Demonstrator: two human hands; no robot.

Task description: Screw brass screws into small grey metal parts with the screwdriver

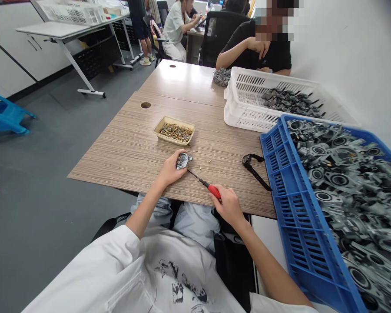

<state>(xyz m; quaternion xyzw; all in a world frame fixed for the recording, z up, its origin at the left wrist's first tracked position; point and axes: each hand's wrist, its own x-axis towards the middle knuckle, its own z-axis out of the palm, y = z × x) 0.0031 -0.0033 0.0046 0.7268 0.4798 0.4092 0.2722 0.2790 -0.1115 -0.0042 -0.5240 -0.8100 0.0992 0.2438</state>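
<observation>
Metal part (182,161) over table (117,161), gripped by left hand (171,171) fingers; right hand (230,206) fingers wrap screwdriver (214,191), tip near part, contact unclear. Looks like tip positioning; turning needs it seated.

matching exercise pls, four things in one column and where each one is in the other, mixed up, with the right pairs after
1. screwdriver
2. metal part
3. watch
4. small tray

a. on the table, beside the blue crate
b. on the table, full of screws
c. in the right hand
d. in the left hand

Right pairs: 1-c, 2-d, 3-a, 4-b
</observation>
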